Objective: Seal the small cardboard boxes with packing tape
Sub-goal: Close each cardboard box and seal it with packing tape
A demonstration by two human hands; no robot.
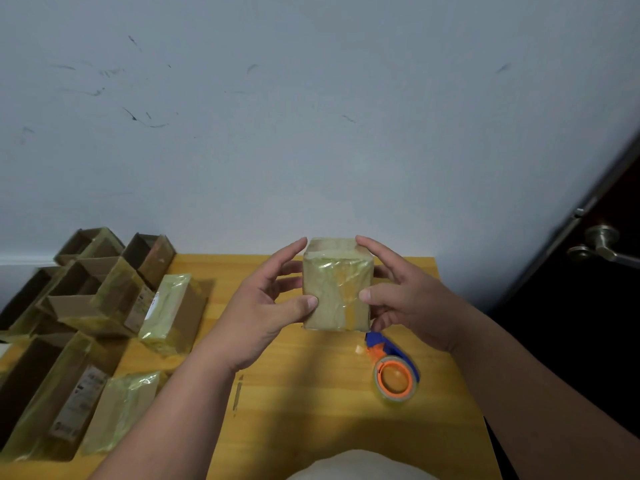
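Above table (311, 393), both hands' grip (266, 306) (408, 303) holds box (336, 292).

Yellow wooden worktop (311, 410) across the lower frame. At left: several open cardboard boxes (83, 292), one taped box (173, 313) beside them, another (121, 410) at lower left. Right of centre: a tape dispenser (393, 370), blue and orange, lying flat.
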